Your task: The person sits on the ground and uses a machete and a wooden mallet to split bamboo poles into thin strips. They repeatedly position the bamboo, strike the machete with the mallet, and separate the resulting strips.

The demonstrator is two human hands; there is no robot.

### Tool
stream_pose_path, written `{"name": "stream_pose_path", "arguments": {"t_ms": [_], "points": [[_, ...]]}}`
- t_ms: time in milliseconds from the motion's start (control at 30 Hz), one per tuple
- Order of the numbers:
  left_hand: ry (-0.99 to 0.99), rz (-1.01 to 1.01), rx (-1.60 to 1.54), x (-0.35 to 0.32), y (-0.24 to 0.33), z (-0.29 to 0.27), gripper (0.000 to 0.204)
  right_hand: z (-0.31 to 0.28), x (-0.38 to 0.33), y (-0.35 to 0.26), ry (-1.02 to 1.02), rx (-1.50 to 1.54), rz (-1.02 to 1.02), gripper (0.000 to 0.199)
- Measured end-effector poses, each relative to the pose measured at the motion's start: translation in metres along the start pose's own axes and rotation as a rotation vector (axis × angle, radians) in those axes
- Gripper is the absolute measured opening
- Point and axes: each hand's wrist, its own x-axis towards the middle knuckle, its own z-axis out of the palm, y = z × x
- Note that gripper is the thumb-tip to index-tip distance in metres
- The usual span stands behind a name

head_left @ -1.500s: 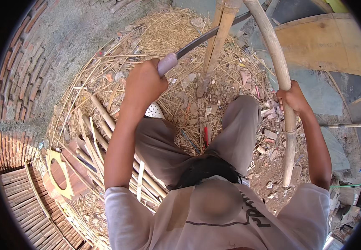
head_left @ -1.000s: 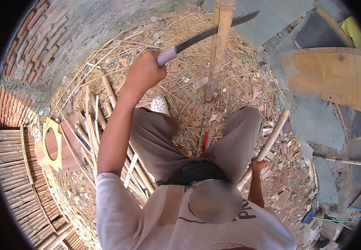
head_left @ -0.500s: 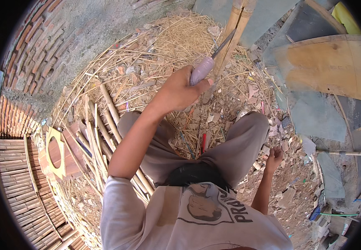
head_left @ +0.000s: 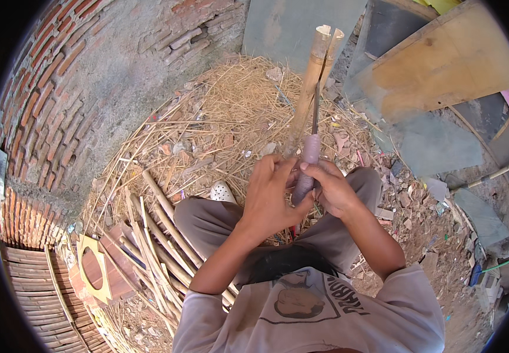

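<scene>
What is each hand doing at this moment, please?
Left hand: closed on the knife handle.
Right hand: closed on the same handle.

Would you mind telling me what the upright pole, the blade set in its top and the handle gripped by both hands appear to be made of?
The pole looks like bamboo: pale tan, hollow at its cut top. The blade seems to be metal, thin, dark and dull. The handle is greyish-purple and matte, perhaps wrapped or plastic; I cannot tell which. The left hand and right hand both grip it.
</scene>
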Motion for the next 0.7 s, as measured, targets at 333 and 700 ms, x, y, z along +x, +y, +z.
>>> {"name": "stream_pose_path", "arguments": {"t_ms": [333,700], "points": [[0.478,0.327,0.173,0.167,-0.002,-0.042,0.083,-0.045,-0.005,-0.055,0.266,-0.502,0.19,0.015],[0.121,0.085,-0.385,0.184,-0.049,-0.047,0.061,-0.071,0.023,-0.107,-0.056,-0.956,0.315,0.02]]}}
